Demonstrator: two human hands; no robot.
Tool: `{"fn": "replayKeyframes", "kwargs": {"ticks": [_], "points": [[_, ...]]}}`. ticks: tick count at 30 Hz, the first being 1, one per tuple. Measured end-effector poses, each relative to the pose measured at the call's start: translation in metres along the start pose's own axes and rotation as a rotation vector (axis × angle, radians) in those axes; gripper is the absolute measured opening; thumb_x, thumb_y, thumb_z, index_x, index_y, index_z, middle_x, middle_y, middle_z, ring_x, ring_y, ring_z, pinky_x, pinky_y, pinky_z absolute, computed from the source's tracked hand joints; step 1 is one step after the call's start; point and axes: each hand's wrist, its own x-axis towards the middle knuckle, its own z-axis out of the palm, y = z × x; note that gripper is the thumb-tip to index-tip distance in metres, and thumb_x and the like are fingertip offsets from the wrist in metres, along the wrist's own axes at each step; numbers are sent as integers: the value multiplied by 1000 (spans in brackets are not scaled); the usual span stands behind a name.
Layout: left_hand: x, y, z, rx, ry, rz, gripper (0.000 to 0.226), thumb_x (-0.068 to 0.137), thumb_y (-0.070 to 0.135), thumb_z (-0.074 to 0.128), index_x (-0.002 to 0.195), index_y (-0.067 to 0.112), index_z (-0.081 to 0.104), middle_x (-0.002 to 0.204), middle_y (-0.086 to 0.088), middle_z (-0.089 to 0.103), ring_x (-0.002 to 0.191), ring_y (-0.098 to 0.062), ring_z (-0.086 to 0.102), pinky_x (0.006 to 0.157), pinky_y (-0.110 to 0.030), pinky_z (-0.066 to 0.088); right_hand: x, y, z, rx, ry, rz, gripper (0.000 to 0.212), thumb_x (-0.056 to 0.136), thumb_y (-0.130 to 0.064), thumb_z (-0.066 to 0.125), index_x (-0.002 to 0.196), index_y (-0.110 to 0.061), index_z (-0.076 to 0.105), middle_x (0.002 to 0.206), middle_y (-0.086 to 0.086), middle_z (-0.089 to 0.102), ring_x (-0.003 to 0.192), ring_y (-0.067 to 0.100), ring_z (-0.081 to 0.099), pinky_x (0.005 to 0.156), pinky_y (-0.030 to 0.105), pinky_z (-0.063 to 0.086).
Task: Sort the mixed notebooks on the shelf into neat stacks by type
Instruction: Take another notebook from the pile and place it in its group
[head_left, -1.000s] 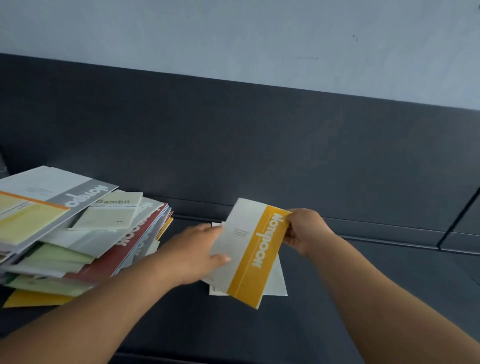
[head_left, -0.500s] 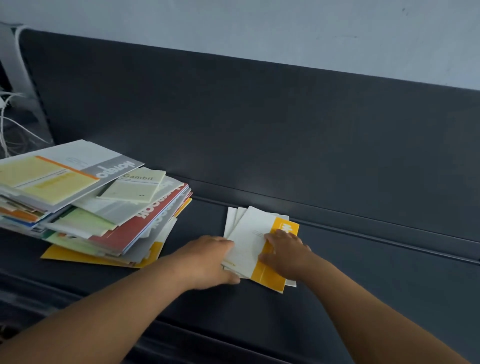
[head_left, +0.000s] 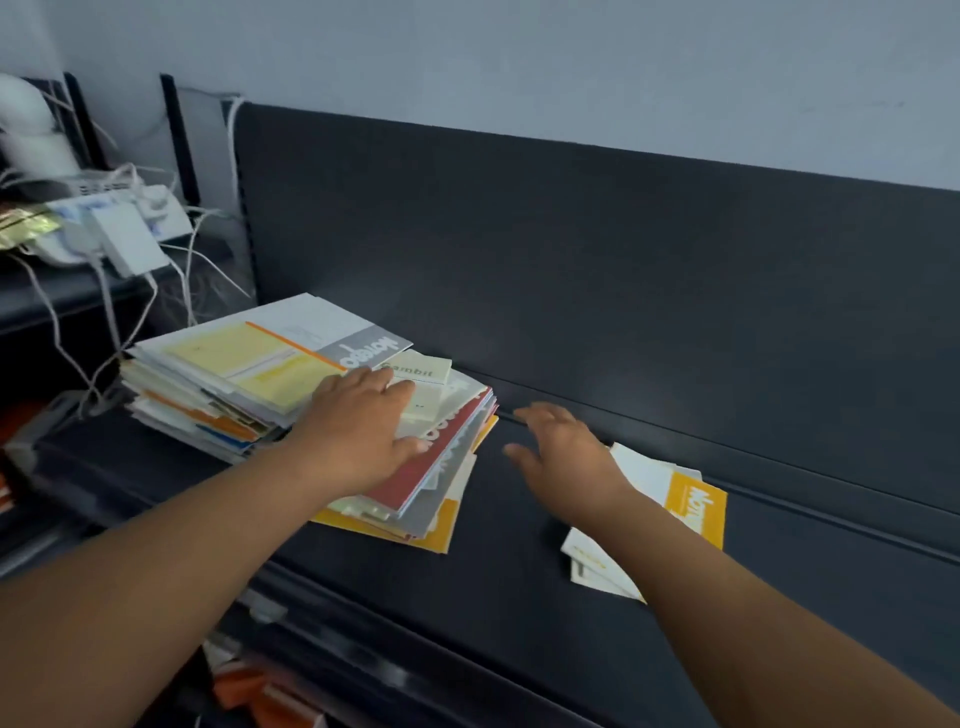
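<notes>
Nearest, both bare forearms come in from the bottom edge, cut off at the frame. Below the shelf's front lip some orange shapes (head_left: 244, 691) are too blurred to name.

The left hand (head_left: 363, 431) lies palm down on the mixed pile (head_left: 249, 374) at the left of the dark shelf (head_left: 519, 597). Its fingers are stretched towards the far side, the thumb is out over a red-banded cover (head_left: 426, 467), and its grip is slack, clasping nothing. The right hand (head_left: 563, 457) is palm down over bare shelf between the pile and the small stack (head_left: 639, 467), fingers spread, its grip loose and empty. I cannot tell whether it touches the shelf.

That wrist and forearm cover much of the small stack, so only corners show, along with the yellow-banded notebook (head_left: 696, 506) on top. The left hand covers part of a pale little Gambit notebook (head_left: 421, 366) lying on the pile. The pile's lower layers show as fanned edges only.

Behind stands the dark back panel (head_left: 623, 286). Far left are white boxes (head_left: 124, 244) and tangled cables (head_left: 62, 332), then the pale wall (head_left: 519, 62).
</notes>
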Motion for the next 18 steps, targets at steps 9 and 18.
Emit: {"fn": "replayKeyframes", "kwargs": {"ticks": [9,18], "points": [[15,-118,6,49,-27,-178,71,95,61,29,153,22,18,161,-8,12,148,-27,8,118,-45,10,50,-97,34,87,-29,-92,51,100,-35,49,147,-17,39,152,2,39,135,20,42,107,29,36],[26,-187,13,42,-74,-210,73,90,69,13,146,24,28,151,-7,32,139,-28,26,112,-50,21,81,-158,68,60,-67,-85,49,97,-31,52,143,-19,40,143,4,46,129,24,44,103,34,39]]}}
